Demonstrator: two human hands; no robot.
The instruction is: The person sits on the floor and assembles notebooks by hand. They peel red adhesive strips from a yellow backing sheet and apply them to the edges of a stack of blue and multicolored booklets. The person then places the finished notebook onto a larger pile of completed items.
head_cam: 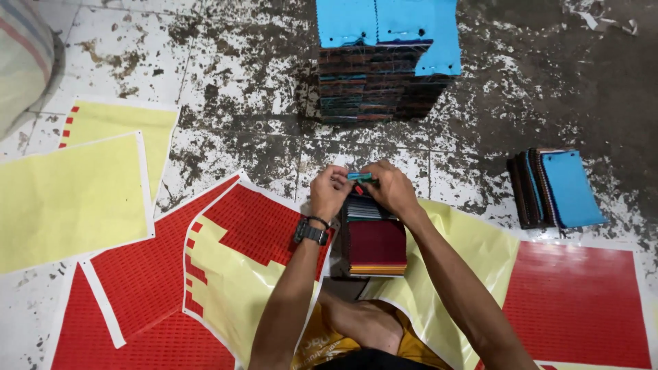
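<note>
Swatch bundle point(373, 240), near centre on the floor point(240, 82): soft fabric leaves, likely light and floppy; best gripped at its bound far edge, where left hand point(330, 192) and right hand point(392, 188) pinch together. Far: taller swatch stack point(384, 82).

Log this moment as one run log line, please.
left hand and right hand: both gripping top edge of fabric swatch bundle | tall swatch stack beyond

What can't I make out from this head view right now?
- Top edge of the swatch bundle: covered by the left hand and right hand.
- Small teal piece between the fingers: too small to identify.
- Tall swatch stack: cut off by the top edge.
- Striped sack: cut off at the left edge.
</note>
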